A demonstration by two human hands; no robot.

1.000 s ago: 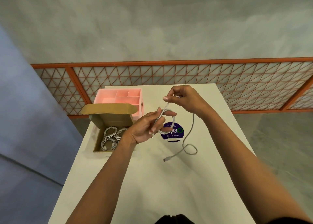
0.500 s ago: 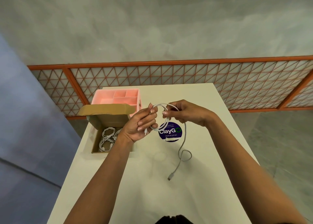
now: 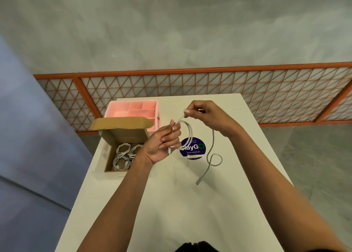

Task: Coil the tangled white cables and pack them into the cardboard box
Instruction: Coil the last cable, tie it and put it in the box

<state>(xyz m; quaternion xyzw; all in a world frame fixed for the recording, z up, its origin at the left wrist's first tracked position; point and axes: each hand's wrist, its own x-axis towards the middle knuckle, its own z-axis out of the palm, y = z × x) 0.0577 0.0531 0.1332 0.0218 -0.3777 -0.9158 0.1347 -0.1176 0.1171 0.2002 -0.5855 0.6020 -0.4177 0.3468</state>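
The cable (image 3: pixel 211 147) and the coils (image 3: pixel 124 156) at nine o'clock are white, lying in a brown cardboard box (image 3: pixel 122 135). A pink tray (image 3: pixel 133 108) sits at eleven o'clock. The table (image 3: pixel 171 204) is cream; its round sticker (image 3: pixel 194 152) is dark purple with white lettering and a green ring. The railing (image 3: pixel 209 70) at twelve o'clock is orange, triangle-latticed.

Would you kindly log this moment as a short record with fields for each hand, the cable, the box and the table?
left hand: pinches the coiled loops
right hand: raised, pinching the cable's free run
white cable: partly coiled; tail loops down to the table
cardboard box: open, holds coiled cables
table: pink organizer, round sticker
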